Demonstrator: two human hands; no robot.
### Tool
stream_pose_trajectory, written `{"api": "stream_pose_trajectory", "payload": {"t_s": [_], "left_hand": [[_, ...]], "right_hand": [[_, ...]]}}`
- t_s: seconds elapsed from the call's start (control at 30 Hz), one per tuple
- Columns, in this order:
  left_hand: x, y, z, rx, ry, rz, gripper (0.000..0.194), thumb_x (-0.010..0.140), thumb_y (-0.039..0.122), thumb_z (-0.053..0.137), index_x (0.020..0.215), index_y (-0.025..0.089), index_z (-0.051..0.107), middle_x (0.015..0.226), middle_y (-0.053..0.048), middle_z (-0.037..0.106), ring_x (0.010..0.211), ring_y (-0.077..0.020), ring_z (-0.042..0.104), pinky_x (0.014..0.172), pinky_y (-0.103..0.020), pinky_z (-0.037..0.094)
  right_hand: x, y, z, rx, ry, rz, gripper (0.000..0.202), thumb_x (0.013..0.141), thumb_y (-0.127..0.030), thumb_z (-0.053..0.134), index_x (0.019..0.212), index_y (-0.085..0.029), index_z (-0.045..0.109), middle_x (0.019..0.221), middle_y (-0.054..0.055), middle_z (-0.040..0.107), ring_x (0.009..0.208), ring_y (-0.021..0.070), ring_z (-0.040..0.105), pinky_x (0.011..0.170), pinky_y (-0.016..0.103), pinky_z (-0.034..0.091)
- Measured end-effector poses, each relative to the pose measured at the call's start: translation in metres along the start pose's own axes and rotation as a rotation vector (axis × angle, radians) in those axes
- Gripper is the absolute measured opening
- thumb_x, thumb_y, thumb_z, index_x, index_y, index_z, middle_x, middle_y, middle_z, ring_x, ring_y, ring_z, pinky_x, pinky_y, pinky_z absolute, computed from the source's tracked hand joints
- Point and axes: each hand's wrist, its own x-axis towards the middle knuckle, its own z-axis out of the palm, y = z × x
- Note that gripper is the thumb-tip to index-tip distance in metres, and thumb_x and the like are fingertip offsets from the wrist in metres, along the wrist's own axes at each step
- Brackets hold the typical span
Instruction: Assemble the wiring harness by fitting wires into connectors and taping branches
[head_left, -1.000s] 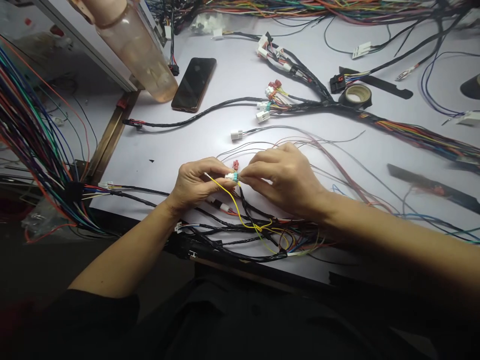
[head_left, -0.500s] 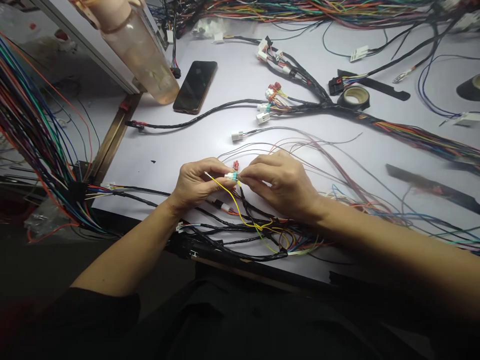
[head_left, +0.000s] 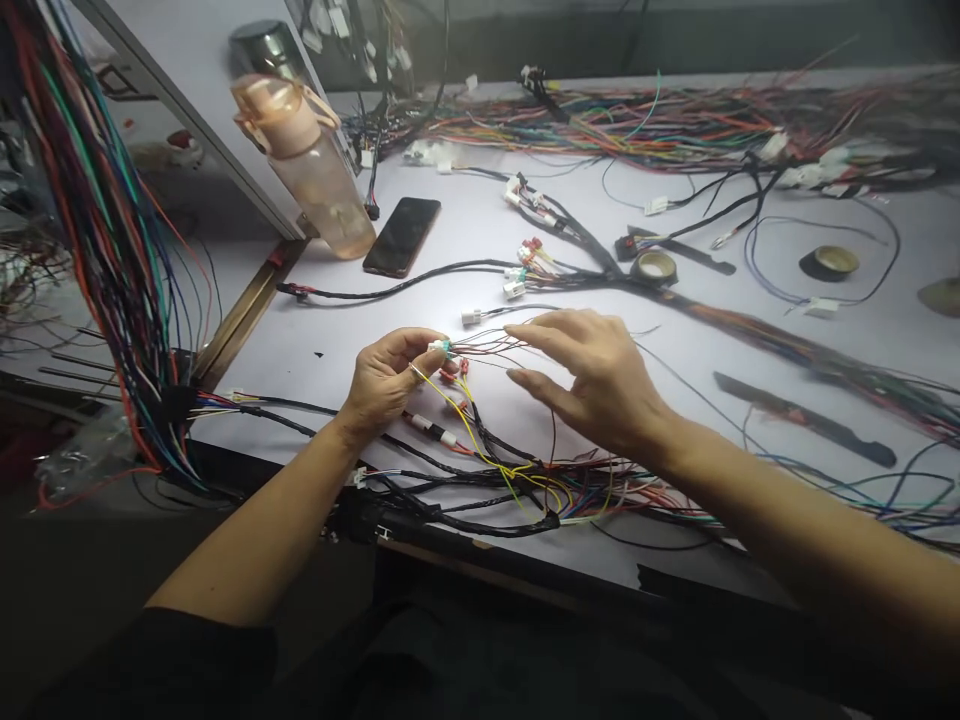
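Observation:
Between thumb and fingers, my left hand pinches a small white and teal connector. Several thin wires run out of the connector to the right, passing by my right hand. That hand hovers over the wires, thumb and fingers apart, with nothing held between them. A yellow wire with a bare metal terminal at its end rises to my left thumb. Just below the held connector are red connectors on a taped black harness branch.
A taped wire harness with white plugs crosses the table behind my hands. Farther back stand a bottle and a phone. Tape rolls and a dark flat blade-like tool lie right. A thick wire bundle hangs left.
My right hand has let go at the connector and drawn back to the right, its fingers opening. The wires now show between the hands. The camera view has tilted up.

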Motion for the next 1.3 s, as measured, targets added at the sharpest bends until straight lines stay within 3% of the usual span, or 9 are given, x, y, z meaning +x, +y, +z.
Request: {"api": "stream_pose_trajectory", "payload": {"t_s": [0.17, 0.33, 0.47, 0.63, 0.9, 0.97, 1.07, 1.17, 1.3], "left_hand": [[0.001, -0.001, -0.004, -0.160, -0.002, -0.021, 0.023, 0.077, 0.032, 0.073, 0.094, 0.017, 0.069, 0.074, -0.003, 0.069, 0.068, -0.0127, 0.064, 0.070, -0.027, 0.053], [0.000, 0.001, -0.006, -0.239, -0.024, -0.118, 0.022, 0.076, 0.032, 0.074, 0.092, 0.017, 0.070, 0.074, -0.003, 0.068, 0.063, -0.0116, 0.063, 0.063, -0.025, 0.052], [0.000, 0.000, -0.004, -0.267, -0.014, -0.177, 0.024, 0.073, 0.034, 0.076, 0.087, 0.016, 0.069, 0.073, -0.004, 0.068, 0.061, -0.0124, 0.062, 0.059, -0.025, 0.052], [0.001, -0.001, -0.005, -0.246, 0.019, -0.192, 0.024, 0.072, 0.030, 0.077, 0.088, 0.015, 0.069, 0.072, -0.004, 0.068, 0.062, -0.0124, 0.061, 0.061, -0.024, 0.051], [0.005, -0.002, -0.006, -0.293, 0.114, -0.259, 0.024, 0.068, 0.027, 0.080, 0.087, 0.016, 0.071, 0.074, -0.003, 0.069, 0.066, -0.0120, 0.063, 0.065, -0.022, 0.053], [0.007, -0.001, -0.006, -0.303, 0.160, -0.284, 0.026, 0.066, 0.028, 0.082, 0.086, 0.015, 0.071, 0.074, -0.003, 0.069, 0.065, -0.0114, 0.063, 0.064, -0.020, 0.053], [0.009, -0.001, -0.006, -0.317, 0.190, -0.317, 0.028, 0.063, 0.030, 0.084, 0.084, 0.016, 0.072, 0.074, -0.003, 0.069, 0.064, -0.0118, 0.063, 0.064, -0.021, 0.054], [0.010, -0.001, -0.006, -0.313, 0.190, -0.341, 0.026, 0.064, 0.030, 0.083, 0.084, 0.017, 0.072, 0.073, -0.003, 0.069, 0.063, -0.0116, 0.063, 0.064, -0.021, 0.055], [0.010, -0.001, -0.005, -0.291, 0.219, -0.365, 0.027, 0.062, 0.030, 0.085, 0.083, 0.019, 0.072, 0.073, -0.003, 0.070, 0.062, -0.0121, 0.063, 0.062, -0.021, 0.055]], "right_hand": [[0.012, -0.028, 0.017, -0.043, -0.045, -0.019, 0.052, 0.094, -0.045, 0.045, 0.134, -0.012, 0.046, 0.128, 0.015, 0.058, 0.115, 0.0256, 0.050, 0.095, 0.038, 0.031], [0.019, -0.033, 0.031, -0.085, -0.216, 0.021, 0.034, 0.100, -0.029, 0.034, 0.093, -0.016, 0.064, 0.084, 0.005, 0.070, 0.073, 0.0159, 0.057, 0.081, 0.033, 0.032], [0.017, -0.030, 0.030, -0.175, -0.271, 0.036, 0.035, 0.100, -0.031, 0.034, 0.086, -0.015, 0.061, 0.077, 0.006, 0.069, 0.062, 0.0150, 0.054, 0.061, 0.030, 0.024], [0.012, -0.024, 0.027, -0.219, -0.340, 0.064, 0.036, 0.100, -0.037, 0.034, 0.090, -0.016, 0.061, 0.074, 0.007, 0.070, 0.060, 0.0156, 0.058, 0.054, 0.029, 0.015], [0.003, -0.011, 0.011, -0.082, -0.526, 0.140, 0.034, 0.098, -0.039, 0.038, 0.090, -0.018, 0.064, 0.069, 0.007, 0.069, 0.059, 0.0164, 0.059, 0.051, 0.027, 0.023], [0.005, 0.004, 0.004, 0.100, -0.490, 0.121, 0.035, 0.098, -0.040, 0.038, 0.088, -0.020, 0.065, 0.075, 0.004, 0.069, 0.065, 0.0148, 0.060, 0.055, 0.025, 0.032], [0.017, 0.037, -0.005, 0.293, -0.289, 0.139, 0.033, 0.098, -0.037, 0.037, 0.094, -0.020, 0.066, 0.090, 0.005, 0.070, 0.080, 0.0140, 0.061, 0.068, 0.026, 0.042], [0.036, 0.071, -0.006, 0.239, -0.111, 0.197, 0.024, 0.094, -0.027, 0.047, 0.098, -0.017, 0.068, 0.097, 0.007, 0.069, 0.088, 0.0159, 0.061, 0.077, 0.030, 0.044], [0.060, 0.098, 0.006, 0.072, -0.081, 0.198, 0.020, 0.090, -0.023, 0.051, 0.098, -0.018, 0.069, 0.094, 0.006, 0.067, 0.086, 0.0163, 0.058, 0.076, 0.030, 0.042]]}}
